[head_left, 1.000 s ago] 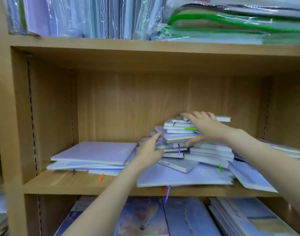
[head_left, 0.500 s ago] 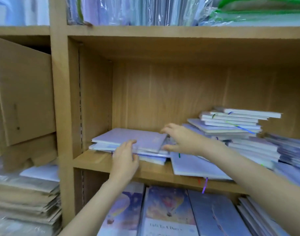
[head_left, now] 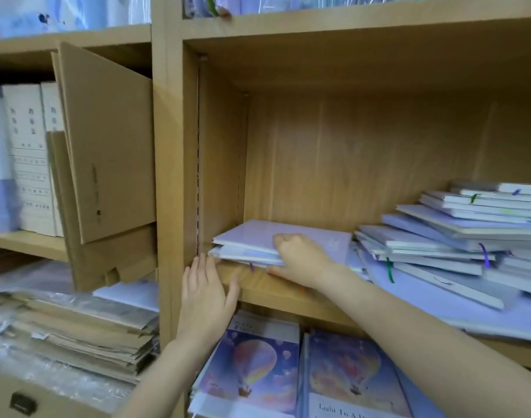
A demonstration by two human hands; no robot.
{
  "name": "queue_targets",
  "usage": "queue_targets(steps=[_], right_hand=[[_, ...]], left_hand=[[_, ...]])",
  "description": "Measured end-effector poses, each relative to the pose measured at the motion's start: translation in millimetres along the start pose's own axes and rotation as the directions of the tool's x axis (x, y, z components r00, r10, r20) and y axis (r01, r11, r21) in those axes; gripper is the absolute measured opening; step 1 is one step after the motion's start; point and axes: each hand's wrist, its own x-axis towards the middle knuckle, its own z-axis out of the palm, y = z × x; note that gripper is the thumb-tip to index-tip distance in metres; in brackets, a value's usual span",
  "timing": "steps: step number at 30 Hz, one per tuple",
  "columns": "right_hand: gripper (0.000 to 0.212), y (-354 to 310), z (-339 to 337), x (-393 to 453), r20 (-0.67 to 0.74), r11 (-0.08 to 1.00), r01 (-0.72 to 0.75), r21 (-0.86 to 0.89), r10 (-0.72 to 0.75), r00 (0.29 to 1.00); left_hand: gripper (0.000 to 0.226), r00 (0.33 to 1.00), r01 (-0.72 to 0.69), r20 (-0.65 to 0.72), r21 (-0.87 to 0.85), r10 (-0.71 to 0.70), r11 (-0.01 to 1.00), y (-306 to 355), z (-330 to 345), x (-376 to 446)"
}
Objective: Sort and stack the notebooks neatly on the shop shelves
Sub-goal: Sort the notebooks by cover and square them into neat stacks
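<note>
A small stack of pale lilac notebooks (head_left: 252, 238) lies at the left end of the wooden shelf (head_left: 276, 292), close to the side wall. My right hand (head_left: 300, 256) grips the stack's front edge, fingers curled on top and thumb underneath. My left hand (head_left: 205, 289) is flat and spread against the shelf's front edge, its fingertips touching the stack's left corner. A bigger, untidy heap of lilac and white notebooks (head_left: 451, 236) with coloured ribbon markers fills the right half of the shelf.
Balloon-cover notebooks (head_left: 258, 360) lie on the shelf below. An upright wooden divider (head_left: 167, 176) separates a left bay holding a tilted cardboard box (head_left: 107, 146), white binders (head_left: 29, 158) and flattened cardboard (head_left: 77, 330). Plastic-wrapped stock sits on the top shelf.
Both hands left the tall heap and went to the left stack. The stack now sits further left against the side wall. The view has swung left.
</note>
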Motion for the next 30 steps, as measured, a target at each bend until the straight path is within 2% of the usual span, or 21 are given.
queue_targets(steps=[2, 6, 9, 11, 14, 15, 16, 18, 20, 21, 22, 23, 25, 27, 28, 30], right_hand=[[0.042, -19.8, 0.1, 12.1, -0.039, 0.999, 0.015, -0.045, -0.017, 0.999], [0.038, -25.3, -6.2, 17.3, -0.011, 0.995, 0.019, -0.102, -0.020, 1.000], [0.030, -18.0, -17.0, 6.9, -0.042, 0.994, 0.036, -0.099, -0.040, 0.998], [0.028, -18.4, -28.6, 0.0, -0.086, 0.999, 0.028, -0.037, -0.031, 0.996], [0.028, -16.2, -42.7, -11.8, -0.193, 0.999, -0.005, 0.040, 0.013, 0.981], [0.027, -13.7, -45.5, -18.3, -0.254, 0.997, 0.009, 0.080, 0.011, 0.967], [0.026, -11.6, -46.0, -27.1, -0.319, 0.989, 0.050, 0.136, -0.004, 0.948], [0.027, -10.5, -40.4, -49.1, -0.422, 0.966, 0.164, 0.202, -0.066, 0.904], [0.031, -18.1, -28.0, -74.3, -0.455, 0.953, 0.233, 0.195, -0.123, 0.882], [0.033, -20.9, -19.4, -83.8, -0.463, 0.951, 0.261, 0.166, -0.158, 0.872], [0.035, -21.8, -11.0, -90.8, -0.438, 0.945, 0.283, 0.165, -0.186, 0.879], [0.038, -22.8, -8.8, -94.7, -0.374, 0.940, 0.275, 0.203, -0.185, 0.909], [0.053, -16.5, -17.1, -97.1, -0.216, 0.952, 0.160, 0.260, -0.105, 0.971], [0.057, -8.2, -29.8, -95.4, -0.015, 0.977, 0.028, 0.212, -0.025, 1.000], [0.049, -7.7, -37.3, -93.1, 0.040, 0.988, 0.009, 0.154, -0.015, 0.999], [0.015, -12.8, -57.1, -91.8, 0.057, 0.992, 0.053, 0.118, -0.060, 0.997]], left_hand=[[0.082, 0.999, 0.017, 0.030, -0.003, -0.017, 1.000, 2.3, -3.5, 1.4], [0.073, 0.991, 0.060, 0.126, -0.060, -0.052, 0.996, 2.0, -14.0, 5.8], [0.071, 0.990, 0.089, 0.132, -0.309, -0.050, 0.947, -4.7, -22.7, 5.4], [0.061, 0.991, 0.108, 0.126, -0.491, -0.052, 0.864, -11.8, -32.8, 1.8], [0.040, 0.989, 0.145, 0.124, -0.661, -0.084, 0.737, -17.2, -48.1, -4.2], [0.034, 0.983, 0.181, 0.137, -0.733, -0.119, 0.655, -17.4, -53.2, -5.6], [0.029, 0.969, 0.244, 0.183, -0.812, -0.166, 0.531, -17.2, -59.1, -6.7], [0.031, 0.920, 0.379, 0.337, -0.897, -0.203, 0.229, -16.7, -72.9, -10.8], [0.038, 0.863, 0.479, 0.481, -0.876, -0.157, -0.051, -15.8, -84.8, -16.6], [0.038, 0.843, 0.511, 0.522, -0.853, -0.131, -0.110, -14.8, -89.6, -18.9], [0.037, 0.833, 0.536, 0.543, -0.839, -0.103, -0.090, -12.7, -92.8, -21.8], [0.033, 0.829, 0.553, 0.553, -0.833, -0.078, -0.026, -9.4, -95.0, -25.2], [0.021, 0.837, 0.547, 0.542, -0.834, -0.080, 0.068, -2.7, -97.1, -28.4], [0.016, 0.835, 0.547, 0.538, -0.834, -0.115, 0.074, 2.0, -99.0, -29.1], [0.016, 0.829, 0.554, 0.545, -0.831, -0.122, 0.056, 3.9, -101.4, -29.1], [0.016, 0.807, 0.571, 0.569, -0.820, -0.159, -0.041, 4.8, -106.9, -29.6]])
